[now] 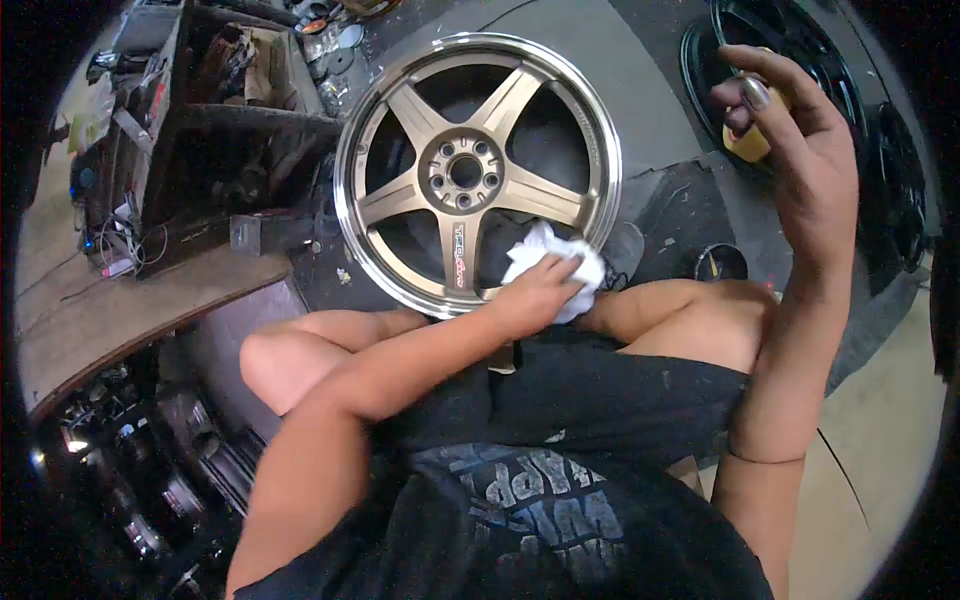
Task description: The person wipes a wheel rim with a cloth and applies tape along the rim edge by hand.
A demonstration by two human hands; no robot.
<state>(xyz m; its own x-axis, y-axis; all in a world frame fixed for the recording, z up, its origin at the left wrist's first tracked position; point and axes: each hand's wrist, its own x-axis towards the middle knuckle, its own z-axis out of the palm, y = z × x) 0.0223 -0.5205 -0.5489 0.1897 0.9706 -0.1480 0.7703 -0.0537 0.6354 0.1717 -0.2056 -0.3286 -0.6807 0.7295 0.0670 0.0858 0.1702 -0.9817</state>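
A bronze five-spoke car wheel [462, 225] with a polished silver rim lies face up in front of my crossed legs. A crumpled white cloth [541, 245] is bunched under my left hand [545, 292], whose fingers close over it at the near right edge of the rim. My right hand [805, 150] is raised off to the right, away from the wheel. Its index finger is bent outward, apart from the thumb; the thumb and other fingertips look dark or silvery. Behind those fingers shows a yellow object [748, 143], partly hidden; I cannot tell its kind.
Black wheels [885, 170] stand at the right. A dirty box-like shelf [165, 175] with clutter stands at upper left, by a wooden board [150, 315]. Dark metal parts [165, 470] fill the lower left. A small dark round container [720, 263] is near my right knee.
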